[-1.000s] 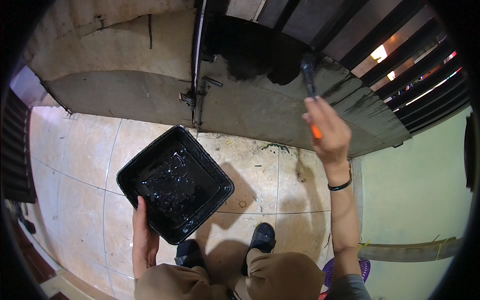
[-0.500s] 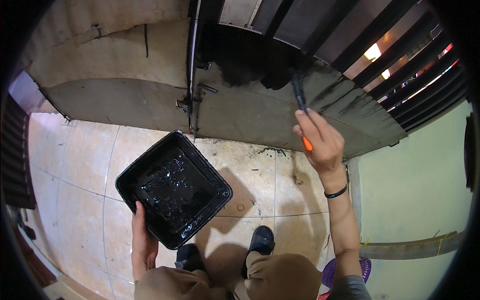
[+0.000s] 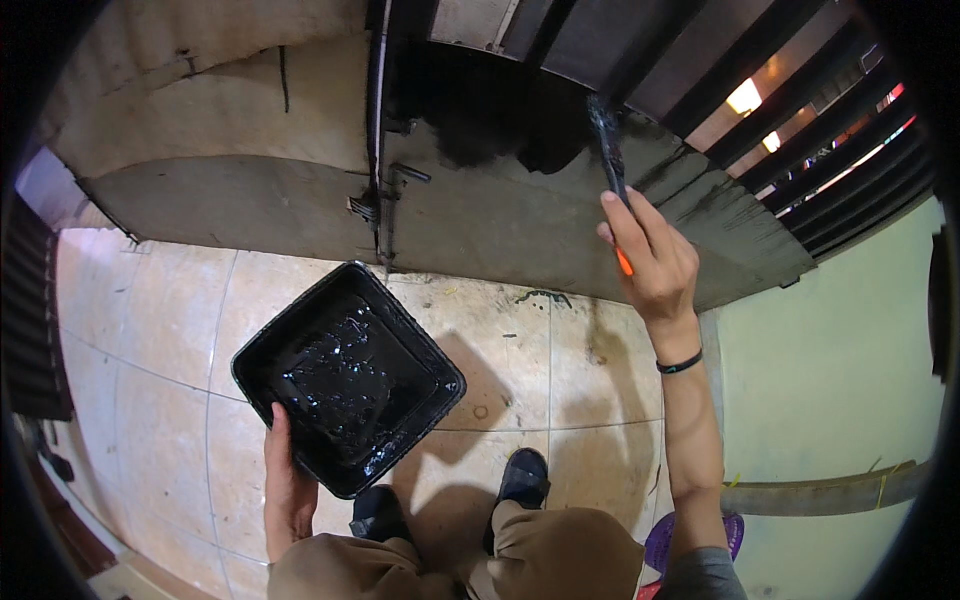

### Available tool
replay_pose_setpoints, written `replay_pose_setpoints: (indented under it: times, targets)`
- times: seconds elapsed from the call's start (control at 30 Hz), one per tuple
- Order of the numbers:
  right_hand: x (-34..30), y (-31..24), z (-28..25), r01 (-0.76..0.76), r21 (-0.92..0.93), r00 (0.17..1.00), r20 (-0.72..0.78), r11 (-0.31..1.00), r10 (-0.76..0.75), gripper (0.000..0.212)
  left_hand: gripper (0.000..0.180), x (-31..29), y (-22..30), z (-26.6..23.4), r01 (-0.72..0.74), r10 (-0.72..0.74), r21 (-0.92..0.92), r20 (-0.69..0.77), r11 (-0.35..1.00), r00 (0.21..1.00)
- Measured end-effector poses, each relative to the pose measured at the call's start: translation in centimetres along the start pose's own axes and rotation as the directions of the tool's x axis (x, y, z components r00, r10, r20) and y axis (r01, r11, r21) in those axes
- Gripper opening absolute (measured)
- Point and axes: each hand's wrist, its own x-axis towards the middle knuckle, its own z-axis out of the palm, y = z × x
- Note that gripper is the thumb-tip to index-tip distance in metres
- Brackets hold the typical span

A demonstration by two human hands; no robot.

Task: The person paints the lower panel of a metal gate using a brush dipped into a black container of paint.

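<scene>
In my right hand is a paintbrush with an orange-tipped handle, its dark bristles against the upper part of a grey metal gate panel. Wet-looking black paint covers an irregular patch of that panel, left of the bristles. My left hand grips the near left edge of a square black tray, thumb over the rim and the other fingers hidden beneath. Glossy black paint coats the inside of the tray, which is held above the floor.
Dark slanted bars top the gate, and a bolt latch sits at its seam. Tan tiles lie below, with my dark slippers on them. A pale green wall stands at right; a purple object lies near my right arm.
My right hand has moved slightly right with the paintbrush, and the bristles are higher on the panel. The left hand and tray stay almost in place.
</scene>
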Motion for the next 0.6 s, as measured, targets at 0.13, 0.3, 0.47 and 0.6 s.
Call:
replay_pose_setpoints:
  times: [0.13, 0.3, 0.47, 0.6]
  targets:
    - [-1.2, -0.3, -1.0, -0.064, -0.007, 0.996, -0.059, 0.998, 0.063, 0.041, 0.075, 0.1, -0.2, 0.1, -0.01, 0.01, -0.007, -0.004, 1.0, 1.0]
    - [0.4, -0.2, 0.2, 0.024, -0.02, 0.997, -0.072, 0.999, -0.026, 0.041, 0.076, 0.2, -0.2, 0.0, 0.003, -0.003, -0.014, 0.01, 1.0, 1.0]
    - [-0.7, 0.0, -0.2, -0.023, -0.034, 0.994, -0.104, 0.999, 0.02, 0.042, 0.082, 0.3, -0.4, -0.1, 0.004, -0.005, 0.051, 0.021, 0.999, 1.0]
    - [1.0, -0.9, -0.1, 0.014, -0.006, 0.998, -0.066, 1.0, -0.015, 0.043, 0.083, 0.3, -0.5, -0.3, 0.013, -0.014, 0.051, 0.02, 0.999, 1.0]
